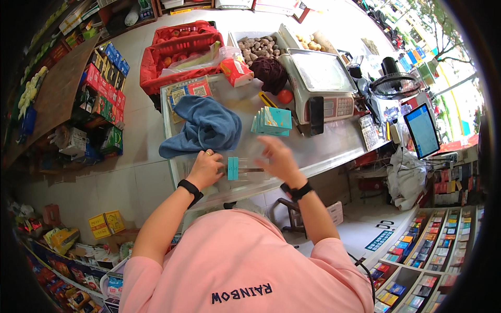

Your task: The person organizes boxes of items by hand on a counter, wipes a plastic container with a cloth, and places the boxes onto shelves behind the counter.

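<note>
Two slim teal boxes [233,168] stand side by side in a clear plastic holder [250,170] at the counter's near edge. My left hand [205,169], wearing a ring, rests at the holder's left end with fingers bent; its grip on the plastic is hard to make out. Over the holder's right end hangs my right hand [280,158], blurred, fingers apart and nothing visible in them. Beyond it, several matching teal boxes [276,120] are grouped in a leaning row. A crumpled blue cloth [205,127] lies just past my left hand on the glass counter [321,154].
A yellow utility knife [267,99], a tomato [285,96] and a phone [316,116] lie near the weighing scale [325,84]. Red crates [146,76] flank the counter's far left. A tablet screen [422,130] and a fan [395,84] stand right. Shelved packs [422,242] fill the lower right.
</note>
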`<state>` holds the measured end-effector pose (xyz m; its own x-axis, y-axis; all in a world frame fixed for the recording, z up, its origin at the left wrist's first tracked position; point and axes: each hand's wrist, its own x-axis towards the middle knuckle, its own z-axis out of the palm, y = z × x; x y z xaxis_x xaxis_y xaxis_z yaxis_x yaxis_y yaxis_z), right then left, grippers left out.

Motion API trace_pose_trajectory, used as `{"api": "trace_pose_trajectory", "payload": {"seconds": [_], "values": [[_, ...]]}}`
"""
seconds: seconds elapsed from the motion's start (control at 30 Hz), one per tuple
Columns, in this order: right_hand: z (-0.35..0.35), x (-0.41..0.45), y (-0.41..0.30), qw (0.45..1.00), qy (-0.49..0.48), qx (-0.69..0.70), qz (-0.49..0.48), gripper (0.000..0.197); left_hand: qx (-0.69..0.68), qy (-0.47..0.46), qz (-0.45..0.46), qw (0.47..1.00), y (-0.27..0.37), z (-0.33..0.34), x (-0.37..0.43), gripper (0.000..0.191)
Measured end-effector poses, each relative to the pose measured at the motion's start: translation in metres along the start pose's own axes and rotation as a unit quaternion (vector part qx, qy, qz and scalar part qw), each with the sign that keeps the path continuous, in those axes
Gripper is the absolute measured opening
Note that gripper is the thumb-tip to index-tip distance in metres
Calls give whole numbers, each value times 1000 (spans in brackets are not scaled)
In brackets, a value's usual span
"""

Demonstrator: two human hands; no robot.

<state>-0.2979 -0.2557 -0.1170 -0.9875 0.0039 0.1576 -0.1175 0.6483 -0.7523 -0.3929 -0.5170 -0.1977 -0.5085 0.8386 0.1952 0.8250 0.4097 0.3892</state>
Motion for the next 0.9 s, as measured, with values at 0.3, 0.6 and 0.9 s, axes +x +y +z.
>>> {"api": "trace_pose_trajectory", "payload": {"seconds": [0.3,0.6,0.9], "values": [[-70,70,24,980,14,-200,-11,83,1,-10,-12,1000,-2,1,0,20],[-62,76,36,973,-21,-230,3,89,4,12,6,1000,-1,1,1,17],[-49,37,-7,992,40,88,-86,84,7,8,2,1000,-1,1,-1,18]]}}
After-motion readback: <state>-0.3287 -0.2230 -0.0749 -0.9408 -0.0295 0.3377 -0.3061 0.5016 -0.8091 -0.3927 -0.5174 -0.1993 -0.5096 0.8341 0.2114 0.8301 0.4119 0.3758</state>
